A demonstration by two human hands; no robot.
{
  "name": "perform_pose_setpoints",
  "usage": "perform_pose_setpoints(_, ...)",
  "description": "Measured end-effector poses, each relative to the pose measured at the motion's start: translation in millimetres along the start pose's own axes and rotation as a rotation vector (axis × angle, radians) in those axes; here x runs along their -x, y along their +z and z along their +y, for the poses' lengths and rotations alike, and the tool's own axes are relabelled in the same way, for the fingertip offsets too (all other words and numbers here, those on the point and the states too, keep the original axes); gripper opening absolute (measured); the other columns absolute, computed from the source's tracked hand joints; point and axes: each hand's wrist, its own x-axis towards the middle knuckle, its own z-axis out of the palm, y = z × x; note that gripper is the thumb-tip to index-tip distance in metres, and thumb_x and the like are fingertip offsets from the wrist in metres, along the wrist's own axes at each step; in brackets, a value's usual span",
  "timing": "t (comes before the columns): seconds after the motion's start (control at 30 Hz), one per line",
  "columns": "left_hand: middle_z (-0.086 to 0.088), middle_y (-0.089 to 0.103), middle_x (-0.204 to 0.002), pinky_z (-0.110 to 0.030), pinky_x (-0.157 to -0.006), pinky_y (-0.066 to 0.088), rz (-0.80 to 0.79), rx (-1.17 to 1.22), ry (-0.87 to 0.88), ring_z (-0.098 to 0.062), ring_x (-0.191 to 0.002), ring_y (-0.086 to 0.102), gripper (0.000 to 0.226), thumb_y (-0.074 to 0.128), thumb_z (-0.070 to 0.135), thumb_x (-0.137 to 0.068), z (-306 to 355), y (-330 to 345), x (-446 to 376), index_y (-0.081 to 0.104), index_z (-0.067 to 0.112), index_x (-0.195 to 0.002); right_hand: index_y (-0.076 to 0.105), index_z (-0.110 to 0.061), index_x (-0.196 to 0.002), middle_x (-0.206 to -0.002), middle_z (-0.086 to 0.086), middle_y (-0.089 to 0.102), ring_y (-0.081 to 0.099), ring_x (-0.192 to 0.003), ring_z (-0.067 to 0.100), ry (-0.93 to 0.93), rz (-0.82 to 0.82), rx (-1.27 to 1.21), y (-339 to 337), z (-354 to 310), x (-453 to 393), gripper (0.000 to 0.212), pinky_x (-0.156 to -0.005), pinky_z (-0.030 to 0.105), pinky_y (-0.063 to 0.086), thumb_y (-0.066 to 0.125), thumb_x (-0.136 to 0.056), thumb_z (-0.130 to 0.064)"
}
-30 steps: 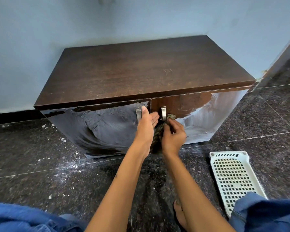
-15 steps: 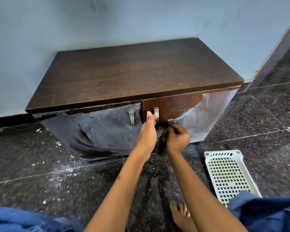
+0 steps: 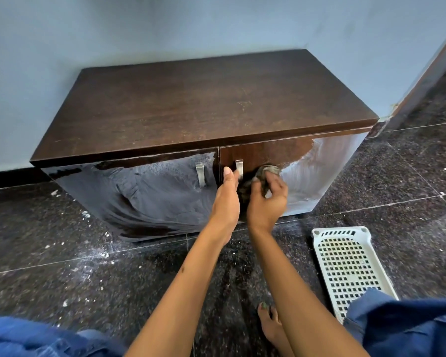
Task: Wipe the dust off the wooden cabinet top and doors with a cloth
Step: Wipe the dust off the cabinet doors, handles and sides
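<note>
Cabinet (image 3: 204, 104) against the wall, top dark and mostly clean-looking; a few faint pale marks right of centre. Left door (image 3: 150, 194) wholly filmed grey with dust. Right door (image 3: 301, 173) cleared to bare wood only around the handle; outer part white.

My left hand (image 3: 225, 199), fingers straight, braces flat by the door seam beside the right handle (image 3: 239, 169). My right hand (image 3: 267, 199) grips the bunched cloth (image 3: 264, 172), pressed to the right door at the edge of the cleared patch.

Risk, as I judge it: the cloth looks loaded with dust, so further strokes may smear rather than lift. Falling dust adds to the speckled floor (image 3: 88, 266) and may reach the white basket (image 3: 345, 264) nearby.

Against half a second ago: cloth and right hand sit slightly further right of the handle; left hand barely moved.
</note>
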Motion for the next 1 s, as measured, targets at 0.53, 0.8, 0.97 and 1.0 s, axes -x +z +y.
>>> perform_pose_setpoints(0.53, 0.0, 0.028, -0.153, -0.024, -0.109, 0.015, -0.003, 0.068, -0.022, -0.011, -0.141, 0.025, 0.062, 0.009, 0.048, -0.099, 3, 0, 1, 0.03, 0.012, -0.145, 0.061, -0.003, -0.122, -0.123, 0.02, 0.049, 0.051, -0.114, 0.023, -0.005, 0.109, -0.066, -4, -2, -7, 0.037, -0.089, 0.005, 0.037, 0.061, -0.085, 0.004)
perform_pose_setpoints(0.8, -0.002, 0.033, -0.151, -0.022, -0.103, 0.02, 0.056, -0.017, -0.015, -0.014, -0.139, 0.029, 0.063, 0.012, 0.05, -0.098, 2, 5, -2, 0.035, 0.012, -0.143, 0.061, -0.003, -0.121, -0.127, 0.015, 0.052, 0.049, -0.119, 0.018, -0.172, 0.043, -0.017, -4, -9, 2, 0.036, -0.093, 0.004, 0.035, 0.063, -0.086, -0.001)
perform_pose_setpoints(0.97, 0.0, 0.033, -0.151, -0.03, -0.113, 0.017, 0.046, -0.108, -0.006, -0.013, -0.139, 0.029, 0.063, 0.01, 0.052, -0.098, 3, 1, -2, 0.034, 0.016, -0.144, 0.065, 0.003, -0.11, -0.118, 0.023, 0.055, 0.056, -0.11, 0.031, 0.091, 0.191, -0.103, -8, -7, -26, 0.029, -0.086, 0.008, 0.04, 0.057, -0.083, 0.009)
perform_pose_setpoints(1.0, 0.0, 0.033, -0.151, -0.031, -0.113, 0.017, 0.035, -0.12, -0.003, -0.013, -0.14, 0.028, 0.063, 0.01, 0.052, -0.098, 3, 0, -1, 0.034, 0.017, -0.144, 0.065, 0.0, -0.112, -0.119, 0.02, 0.056, 0.057, -0.109, 0.031, 0.168, 0.229, -0.132, -6, -10, -31, 0.03, -0.086, 0.01, 0.04, 0.056, -0.084, 0.007)
